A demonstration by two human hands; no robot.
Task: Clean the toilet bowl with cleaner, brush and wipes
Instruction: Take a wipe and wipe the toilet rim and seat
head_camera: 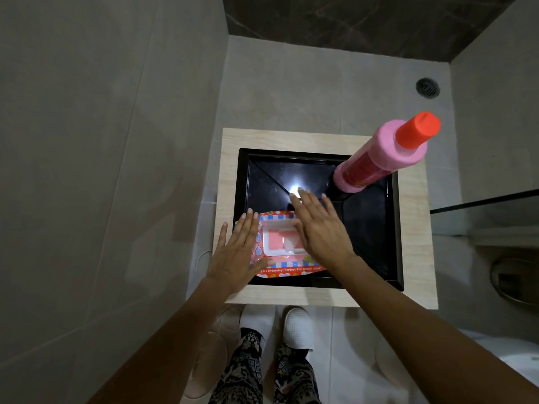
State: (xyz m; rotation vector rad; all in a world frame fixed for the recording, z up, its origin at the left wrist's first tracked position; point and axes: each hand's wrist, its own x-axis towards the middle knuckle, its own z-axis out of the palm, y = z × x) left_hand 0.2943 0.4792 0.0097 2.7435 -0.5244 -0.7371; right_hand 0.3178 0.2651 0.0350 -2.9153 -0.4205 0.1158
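Note:
A pink and red pack of wet wipes [280,246] lies in the front left of a black square tray [370,237] on a pale wood-look stand [414,228]. Its white flap is lifted and a wipe shows in the opening. My left hand [236,255] rests flat on the pack's left side with fingers spread. Over the pack's right side is my right hand [318,228], fingers straight and apart, holding nothing. A pink cleaner bottle [379,158] with a red cap stands upright in the tray's back right corner. No brush or toilet bowl is clearly in view.
Grey tiled walls close in on the left and back. A round floor drain [428,87] sits at the far right. A glass panel edge [484,202] and a metal fitting [510,281] are on the right. My feet in white slippers [297,328] stand just before the stand.

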